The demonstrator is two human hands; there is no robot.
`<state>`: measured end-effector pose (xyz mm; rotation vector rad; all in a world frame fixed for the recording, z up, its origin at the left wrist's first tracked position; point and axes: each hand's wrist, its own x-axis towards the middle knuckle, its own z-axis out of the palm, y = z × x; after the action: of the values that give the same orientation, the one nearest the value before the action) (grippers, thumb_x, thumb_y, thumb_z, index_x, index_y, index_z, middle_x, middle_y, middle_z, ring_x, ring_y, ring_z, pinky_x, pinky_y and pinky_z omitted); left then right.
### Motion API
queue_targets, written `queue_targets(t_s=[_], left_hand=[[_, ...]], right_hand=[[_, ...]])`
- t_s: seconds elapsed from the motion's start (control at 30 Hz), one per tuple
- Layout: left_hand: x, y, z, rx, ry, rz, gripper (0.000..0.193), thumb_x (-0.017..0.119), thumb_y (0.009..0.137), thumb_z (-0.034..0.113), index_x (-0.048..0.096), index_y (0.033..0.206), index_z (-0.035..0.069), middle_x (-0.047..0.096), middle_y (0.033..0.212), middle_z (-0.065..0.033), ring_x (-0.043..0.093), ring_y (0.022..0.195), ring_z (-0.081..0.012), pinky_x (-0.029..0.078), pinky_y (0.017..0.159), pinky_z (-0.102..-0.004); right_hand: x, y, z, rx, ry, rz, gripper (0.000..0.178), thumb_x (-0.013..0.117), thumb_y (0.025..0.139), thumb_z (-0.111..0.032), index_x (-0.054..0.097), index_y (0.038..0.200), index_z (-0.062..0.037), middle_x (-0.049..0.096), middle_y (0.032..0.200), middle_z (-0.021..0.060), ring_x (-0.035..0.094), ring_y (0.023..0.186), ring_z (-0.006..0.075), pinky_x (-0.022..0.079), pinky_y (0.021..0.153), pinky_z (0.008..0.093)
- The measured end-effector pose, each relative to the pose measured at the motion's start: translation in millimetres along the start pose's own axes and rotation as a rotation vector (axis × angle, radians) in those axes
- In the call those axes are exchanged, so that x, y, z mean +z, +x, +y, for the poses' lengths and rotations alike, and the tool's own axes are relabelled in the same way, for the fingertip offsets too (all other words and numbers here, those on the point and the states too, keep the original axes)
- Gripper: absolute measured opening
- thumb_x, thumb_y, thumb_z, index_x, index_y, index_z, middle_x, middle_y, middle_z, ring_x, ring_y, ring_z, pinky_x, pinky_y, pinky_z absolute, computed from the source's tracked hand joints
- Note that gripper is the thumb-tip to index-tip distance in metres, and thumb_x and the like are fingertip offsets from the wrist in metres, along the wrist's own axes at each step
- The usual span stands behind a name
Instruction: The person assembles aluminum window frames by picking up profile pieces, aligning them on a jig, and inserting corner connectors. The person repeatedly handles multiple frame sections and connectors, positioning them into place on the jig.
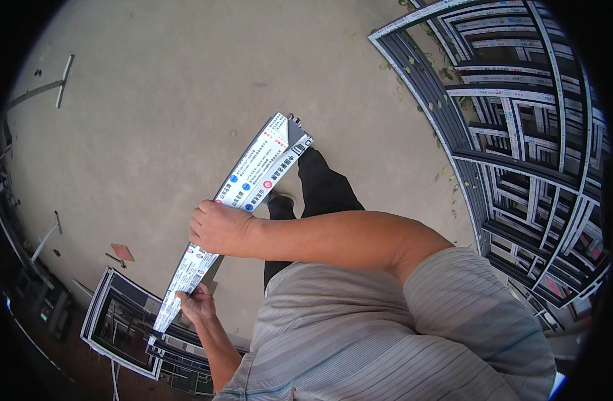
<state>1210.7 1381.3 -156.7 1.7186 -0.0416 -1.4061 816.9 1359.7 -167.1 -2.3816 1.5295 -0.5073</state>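
Both hands grip a long window-frame profile [266, 157], dark grey with white printed protective film. It lies slanted across in front of me, its far end up and to the right, its near end down to the left. My right hand [219, 228] reaches across my body and is closed over the profile's middle, fingers wrapped round the far-left edge. Lower down, my left hand [198, 304] holds the edge nearer the low end, with the thumb on the film; its other fingers are partly hidden. At the far end, the profile's cut end shows small ridges.
Stacked window frames [463, 154] fill the right side, with fallen leaves along their edge. More frames [92, 327] stand at lower left, close to the profile's low end. Metal stands [64, 81] and a reddish plate [123, 252] are on the left. Underfoot is concrete floor [159, 100].
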Motion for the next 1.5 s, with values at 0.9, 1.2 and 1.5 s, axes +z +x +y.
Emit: queue_targets(t_s=[0.9, 1.2, 1.5], left_hand=[[28, -51, -86, 0.191, 0.063, 0.062, 0.067, 0.052, 0.108, 0.067, 0.063, 0.110, 0.001, 0.074, 0.091, -0.0104, 0.072, 0.080, -0.0184, 0.061, 0.073, -0.0341], [-201, -129, -290, 0.142, 0.433, 0.066, 0.054, 0.058, 0.108, 0.052, 0.069, 0.103, -0.001, 0.072, 0.084, -0.0102, 0.070, 0.072, -0.0191, 0.057, 0.070, -0.0387], [-457, -262, -446, -0.220, -0.426, 0.889, 0.042, 0.060, 0.109, 0.042, 0.067, 0.106, 0.001, 0.075, 0.089, -0.0110, 0.071, 0.074, -0.0190, 0.059, 0.065, -0.0337]], right_hand=[[-36, 9, -18, -0.062, -0.050, -0.234, 0.065, 0.089, 0.074, -0.016, 0.061, 0.131, -0.0035, 0.063, 0.108, 0.0185, 0.061, 0.105, 0.0405, 0.048, 0.091, 0.0488], [-6, -10, -55, -0.152, -0.270, -0.022, 0.080, 0.085, 0.087, -0.021, 0.048, 0.153, 0.0034, 0.058, 0.143, 0.0308, 0.054, 0.134, 0.0486, 0.043, 0.115, 0.0536], [113, -30, -302, -0.565, 0.063, -0.300, 0.056, 0.077, 0.095, -0.020, 0.058, 0.143, 0.0016, 0.058, 0.142, 0.0273, 0.056, 0.131, 0.0459, 0.045, 0.112, 0.0520]])
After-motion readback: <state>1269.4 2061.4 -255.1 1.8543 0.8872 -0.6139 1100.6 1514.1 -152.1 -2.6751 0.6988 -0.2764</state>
